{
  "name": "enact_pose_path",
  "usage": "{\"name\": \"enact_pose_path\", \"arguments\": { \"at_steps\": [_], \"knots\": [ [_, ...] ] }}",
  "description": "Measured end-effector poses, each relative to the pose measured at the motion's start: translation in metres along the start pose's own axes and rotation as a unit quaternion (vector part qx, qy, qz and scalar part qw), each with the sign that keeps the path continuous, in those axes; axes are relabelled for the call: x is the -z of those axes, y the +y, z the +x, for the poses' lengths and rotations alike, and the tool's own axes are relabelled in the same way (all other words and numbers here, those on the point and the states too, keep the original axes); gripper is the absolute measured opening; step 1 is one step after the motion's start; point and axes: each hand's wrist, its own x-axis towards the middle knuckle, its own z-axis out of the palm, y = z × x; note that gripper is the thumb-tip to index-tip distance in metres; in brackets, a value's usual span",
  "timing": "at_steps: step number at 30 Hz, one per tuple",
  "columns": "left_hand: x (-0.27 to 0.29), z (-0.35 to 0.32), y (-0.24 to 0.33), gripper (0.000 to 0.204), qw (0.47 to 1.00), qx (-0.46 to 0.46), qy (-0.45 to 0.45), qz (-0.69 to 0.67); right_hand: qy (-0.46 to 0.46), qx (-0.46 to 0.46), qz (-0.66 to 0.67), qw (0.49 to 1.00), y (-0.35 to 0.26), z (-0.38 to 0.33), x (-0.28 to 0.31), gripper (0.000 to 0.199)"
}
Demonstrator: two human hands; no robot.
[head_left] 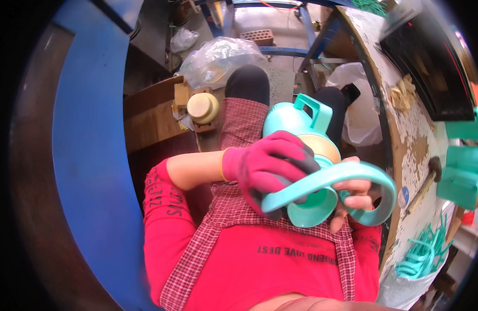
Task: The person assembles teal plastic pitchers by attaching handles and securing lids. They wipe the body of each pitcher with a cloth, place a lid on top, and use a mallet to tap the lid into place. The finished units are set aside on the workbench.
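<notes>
Across my lap lies a turquoise plastic thermos jug (286,120) with a squared side handle, a cream band (322,147) and a flared mouth (314,211) pointing toward my body. My left hand (275,168), in a pink and grey glove, is closed over the jug's neck and one end of a curved turquoise carrying handle (386,192). Bare fingers of my right hand (355,194) curl through the loop of that handle, by the mouth. The handle hides part of this hand, and the glove covers part of the neck.
To the right, a worn bench (389,129) holds a dark screen-like box (428,67), a hammer (425,181) and turquoise parts (459,176). Turquoise strips (420,254) fill a bag. A cream round piece (203,108) sits left of my knee. Beyond lies a clear plastic bag (218,59).
</notes>
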Motion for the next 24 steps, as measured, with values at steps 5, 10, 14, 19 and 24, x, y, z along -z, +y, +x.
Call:
{"name": "enact_pose_path", "arguments": {
  "at_steps": [5, 10, 14, 19, 24],
  "knots": [
    [-0.021, -0.017, -0.017, 0.039, 0.701, 0.424, 0.436, -0.372, 0.457, -0.531, 0.377, 0.606, 0.018, -0.02, -0.011, 0.046],
    [-0.008, -0.021, 0.001, 0.037, 0.924, 0.294, 0.174, 0.173, 0.431, -0.507, 0.443, 0.6, 0.046, -0.017, -0.006, 0.054],
    [0.014, -0.01, 0.012, 0.035, 0.948, 0.211, 0.169, 0.169, 0.226, -0.351, 0.135, 0.899, 0.086, -0.004, 0.005, 0.056],
    [0.062, 0.043, -0.022, 0.034, 0.887, 0.314, 0.332, -0.057, 0.071, -0.402, 0.203, 0.89, 0.085, 0.019, 0.041, 0.031],
    [0.058, 0.031, -0.132, 0.024, 0.897, 0.379, -0.174, 0.146, 0.548, -0.267, 0.012, 0.793, -0.047, 0.039, 0.164, 0.036]
  ]
}}
